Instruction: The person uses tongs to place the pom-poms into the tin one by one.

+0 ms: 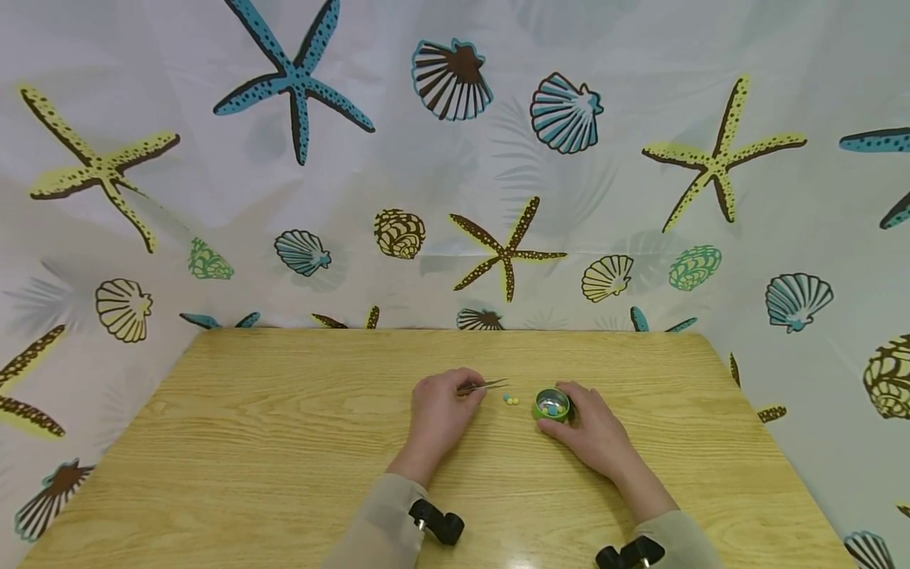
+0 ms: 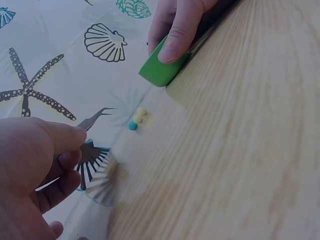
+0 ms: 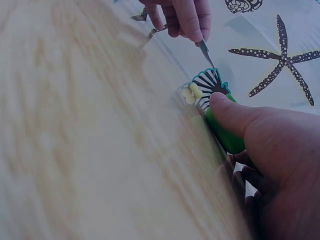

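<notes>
The left hand (image 1: 442, 412) pinches metal tweezers (image 1: 490, 386) between thumb and fingers; the tips point right, slightly apart with nothing between them in the left wrist view (image 2: 107, 111). Right of the tips, a blue bead (image 1: 506, 397) and yellow beads (image 1: 513, 401) lie in a small cluster on the table. The right hand (image 1: 597, 431) grips a small round green tin (image 1: 536, 412) by its sides, thumb in front and fingers behind. Blue and yellow beads (image 1: 552, 410) lie inside the tin. In the right wrist view the thumb (image 3: 232, 112) presses on the green wall.
A wooden table (image 1: 284, 442) extends under both hands. Behind it and at both sides hangs a pale cloth (image 1: 455, 174) printed with starfish and shells. Black mounts (image 1: 437, 523) are strapped at both sleeves.
</notes>
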Demonstrator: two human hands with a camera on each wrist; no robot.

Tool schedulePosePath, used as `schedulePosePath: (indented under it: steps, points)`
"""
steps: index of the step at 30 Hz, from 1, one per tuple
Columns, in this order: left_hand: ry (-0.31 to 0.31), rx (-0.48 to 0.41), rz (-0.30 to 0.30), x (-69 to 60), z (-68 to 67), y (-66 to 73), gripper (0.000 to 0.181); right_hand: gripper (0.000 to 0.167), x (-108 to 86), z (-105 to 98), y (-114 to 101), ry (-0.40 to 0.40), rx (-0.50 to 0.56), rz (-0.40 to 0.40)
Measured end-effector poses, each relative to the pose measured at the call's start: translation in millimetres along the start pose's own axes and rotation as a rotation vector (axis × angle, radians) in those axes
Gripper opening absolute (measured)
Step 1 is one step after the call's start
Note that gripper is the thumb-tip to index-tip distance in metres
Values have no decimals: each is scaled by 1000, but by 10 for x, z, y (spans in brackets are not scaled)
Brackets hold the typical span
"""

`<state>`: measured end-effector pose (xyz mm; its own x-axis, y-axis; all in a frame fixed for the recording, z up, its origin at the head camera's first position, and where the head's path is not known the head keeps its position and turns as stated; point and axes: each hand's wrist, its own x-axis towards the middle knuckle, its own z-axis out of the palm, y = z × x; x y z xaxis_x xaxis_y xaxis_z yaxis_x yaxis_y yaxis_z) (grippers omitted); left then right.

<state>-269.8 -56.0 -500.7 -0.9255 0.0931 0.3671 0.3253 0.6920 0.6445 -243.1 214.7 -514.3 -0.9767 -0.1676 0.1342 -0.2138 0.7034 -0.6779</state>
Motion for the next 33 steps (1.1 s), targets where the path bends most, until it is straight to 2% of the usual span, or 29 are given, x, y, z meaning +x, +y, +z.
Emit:
schedulePosePath:
  steps: [8,18,33]
  points:
    - [-43,-8,-30,-26,-21,-68,6,71,6,19,18,-3,-18,-1]
    - [-71,-20,-50,-33,-11,-71,6,68,-16,3,-22,4,-21,-12]
    - [-102,17,-24,-50,-14,-90,5,71,-17,-4,-9,-2,-22,-11]
